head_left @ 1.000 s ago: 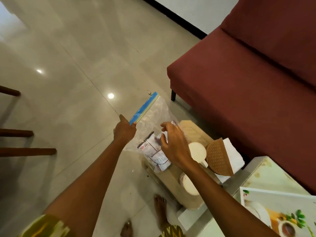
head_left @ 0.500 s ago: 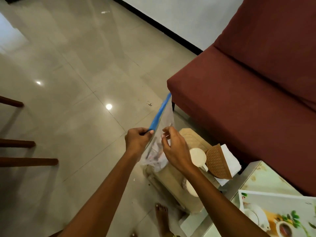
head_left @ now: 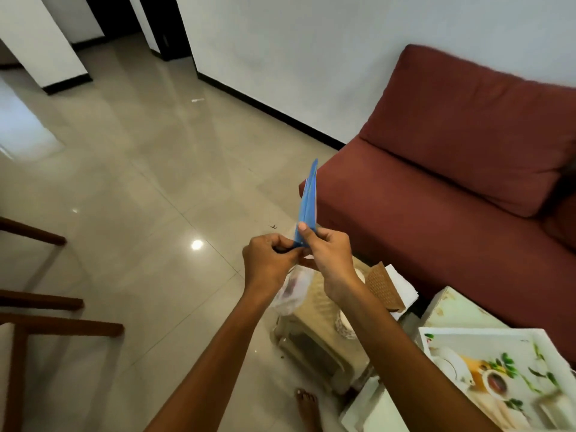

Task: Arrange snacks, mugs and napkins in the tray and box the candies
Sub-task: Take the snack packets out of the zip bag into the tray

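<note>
Both hands pinch the blue zip strip of a clear plastic snack bag (head_left: 308,201), seen edge-on and standing upright. My left hand (head_left: 270,260) grips the strip's near end. My right hand (head_left: 327,254) grips it just beside, thumb on the blue band. The bag's clear body with wrapped snacks (head_left: 291,289) hangs below my hands. Under them stands a beige stool (head_left: 314,335) holding two pale mugs (head_left: 344,325) and a brown napkin holder with white napkins (head_left: 389,286). A printed tray (head_left: 486,369) lies at the lower right.
A maroon sofa (head_left: 452,169) fills the right side. Dark wooden chair legs (head_left: 59,325) stick in from the left edge. The glossy tiled floor (head_left: 140,182) spreads ahead to a white wall. My bare foot (head_left: 307,406) is next to the stool.
The head has tilted up, showing more wall and sofa. The bag has turned edge-on and risen, and my hands have come together on its blue strip.
</note>
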